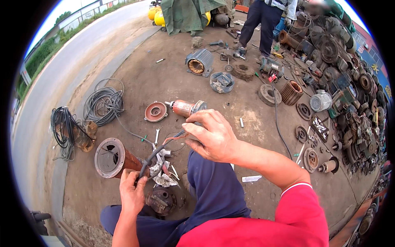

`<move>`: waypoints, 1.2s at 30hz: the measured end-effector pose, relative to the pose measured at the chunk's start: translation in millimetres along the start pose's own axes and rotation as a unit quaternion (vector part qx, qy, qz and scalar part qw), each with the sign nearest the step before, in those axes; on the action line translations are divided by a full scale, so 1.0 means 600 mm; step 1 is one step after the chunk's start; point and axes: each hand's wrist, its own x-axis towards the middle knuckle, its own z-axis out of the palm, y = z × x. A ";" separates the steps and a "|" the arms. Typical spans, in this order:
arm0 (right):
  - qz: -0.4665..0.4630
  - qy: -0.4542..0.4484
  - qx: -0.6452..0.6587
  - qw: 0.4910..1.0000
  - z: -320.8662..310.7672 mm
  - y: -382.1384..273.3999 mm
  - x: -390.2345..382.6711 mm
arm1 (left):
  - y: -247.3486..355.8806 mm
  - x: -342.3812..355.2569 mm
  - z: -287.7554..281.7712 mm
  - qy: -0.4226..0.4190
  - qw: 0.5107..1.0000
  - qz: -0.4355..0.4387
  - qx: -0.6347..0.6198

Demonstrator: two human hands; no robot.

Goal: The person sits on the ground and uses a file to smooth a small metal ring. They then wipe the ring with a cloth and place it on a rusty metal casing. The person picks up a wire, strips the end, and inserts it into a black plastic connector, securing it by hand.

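My left hand [132, 187] is closed round a thick black cable [152, 156], low and left of my knee. The cable slants up and right from it. At its upper end my right hand [214, 136] pinches the cable's wires between thumb and fingers; the exact grip is partly hidden. Thin reddish-brown wires [175, 138] stick out beside that end. Next to my left hand lies a reddish-brown motor housing [110, 158], its round flanged opening facing up and left. Just past my right hand lies a rotor [183, 108] with a shaft, near a red ring-shaped end cover [155, 111].
A wrench [157, 136] and crumpled scraps [164, 180] lie near the cable. Coiled grey cable [103, 105] is at left. Beyond stand a grey motor stator [199, 61] and a basin [222, 82]. A person [257, 24] stands behind. Heaped motor parts [349, 107] line the right.
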 end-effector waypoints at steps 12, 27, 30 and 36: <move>0.352 -0.224 0.511 0.752 0.215 -0.169 -0.051 | 0.023 0.032 0.036 -0.027 0.966 -0.057 -0.252; 0.533 -0.025 0.563 0.631 0.296 -0.045 0.017 | -0.402 0.006 -0.011 -0.374 0.858 -0.350 0.037; 0.518 0.001 0.573 0.635 0.292 -0.057 0.026 | -0.660 -0.050 0.033 -0.501 0.836 -0.184 0.131; 0.548 0.060 0.523 0.650 0.250 -0.020 -0.027 | -0.664 -0.067 0.181 -0.440 0.837 -0.327 0.012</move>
